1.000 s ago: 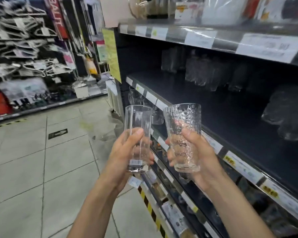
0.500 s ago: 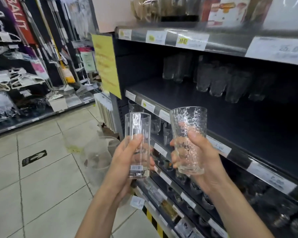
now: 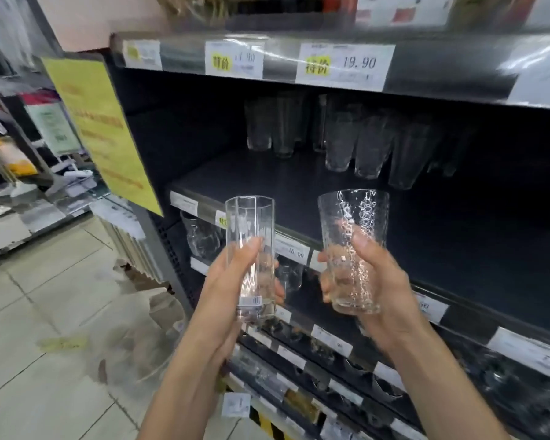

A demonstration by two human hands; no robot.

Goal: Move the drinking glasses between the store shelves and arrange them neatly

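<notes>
Now you face the dark shelf (image 3: pixel 299 185) more squarely than before, left hand (image 3: pixel 226 293) wrapped round the faceted glass (image 3: pixel 251 236), right hand (image 3: pixel 385 287) clamped on the dimpled glass (image 3: pixel 353 217), both upright just before its edge, so placing them by the back row (image 3: pixel 367 147) looks next

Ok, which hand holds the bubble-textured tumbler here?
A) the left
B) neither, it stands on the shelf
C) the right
C: the right hand grips the textured tumbler, while the left hand holds the plain faceted glass.
</notes>
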